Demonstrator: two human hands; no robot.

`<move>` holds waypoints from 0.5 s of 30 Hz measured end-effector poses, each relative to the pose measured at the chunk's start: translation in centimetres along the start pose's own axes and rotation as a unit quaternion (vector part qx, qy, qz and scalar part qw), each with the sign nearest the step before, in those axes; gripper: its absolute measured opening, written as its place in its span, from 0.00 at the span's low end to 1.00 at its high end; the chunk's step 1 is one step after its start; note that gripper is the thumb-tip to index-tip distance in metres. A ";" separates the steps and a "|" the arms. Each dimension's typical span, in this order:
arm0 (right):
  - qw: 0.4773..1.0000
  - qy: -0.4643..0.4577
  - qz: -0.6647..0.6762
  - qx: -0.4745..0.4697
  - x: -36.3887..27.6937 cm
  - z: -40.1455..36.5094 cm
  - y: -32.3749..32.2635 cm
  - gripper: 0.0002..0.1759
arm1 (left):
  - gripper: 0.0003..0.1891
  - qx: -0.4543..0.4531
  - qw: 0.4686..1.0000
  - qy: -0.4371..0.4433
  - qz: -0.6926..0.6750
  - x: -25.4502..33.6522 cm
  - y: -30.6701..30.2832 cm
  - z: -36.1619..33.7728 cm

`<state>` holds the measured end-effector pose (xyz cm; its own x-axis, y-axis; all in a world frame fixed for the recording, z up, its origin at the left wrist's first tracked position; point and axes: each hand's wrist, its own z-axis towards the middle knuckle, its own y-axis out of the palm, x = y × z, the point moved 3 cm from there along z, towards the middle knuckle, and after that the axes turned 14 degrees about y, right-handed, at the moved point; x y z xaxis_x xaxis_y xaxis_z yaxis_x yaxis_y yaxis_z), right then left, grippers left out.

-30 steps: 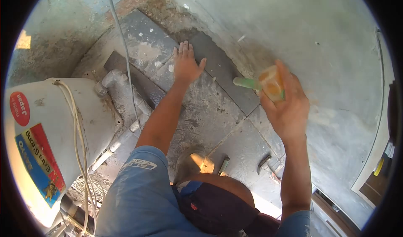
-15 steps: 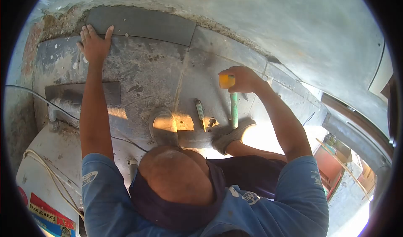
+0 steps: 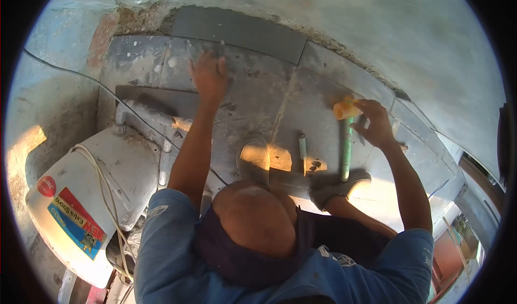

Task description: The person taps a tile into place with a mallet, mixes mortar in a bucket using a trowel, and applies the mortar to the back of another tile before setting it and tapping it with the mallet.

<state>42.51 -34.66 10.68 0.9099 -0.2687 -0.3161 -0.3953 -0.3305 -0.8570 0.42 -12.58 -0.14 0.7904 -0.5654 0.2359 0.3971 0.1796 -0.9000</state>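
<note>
Pressing grey tile (image 3: pixel 253 80), left hand (image 3: pixel 210 75) spread; right hand (image 3: pixel 374 122) at mallet head (image 3: pixel 344 110), grip unclear; contents of white tank (image 3: pixel 97 196) hidden.

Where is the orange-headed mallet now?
Head view, right of centre: the mallet is on the grey tiles, its orange head by the right hand, green handle pointing toward the right shoe.

Harsh sun patches — fisheye edges, blur.

Mallet (image 3: pixel 346 145), orange head, green handle, resting on dusty grey tile (image 3: pixel 256 86), laid flat
</note>
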 end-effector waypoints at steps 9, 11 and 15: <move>0.861 0.500 -0.093 -0.001 24.3 -9.5 1.8 0.34 | 0.15 -0.032 0.998 0.012 -0.043 4.9 -0.9 -7.6; 0.844 0.534 -0.055 -0.022 26.6 -9.6 4.7 0.39 | 0.16 -0.032 0.999 -0.006 -0.042 4.5 -1.5 -6.7; 0.873 0.347 0.342 0.027 41.9 -9.8 16.7 0.20 | 0.18 0.008 0.998 -0.035 -0.042 3.0 -3.0 -5.3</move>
<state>72.82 -60.32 -12.90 0.1600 -0.8763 -0.4545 -0.7929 0.1601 -0.5879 -0.85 -19.05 1.30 0.7846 -0.5215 0.3355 0.4697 0.1467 -0.8705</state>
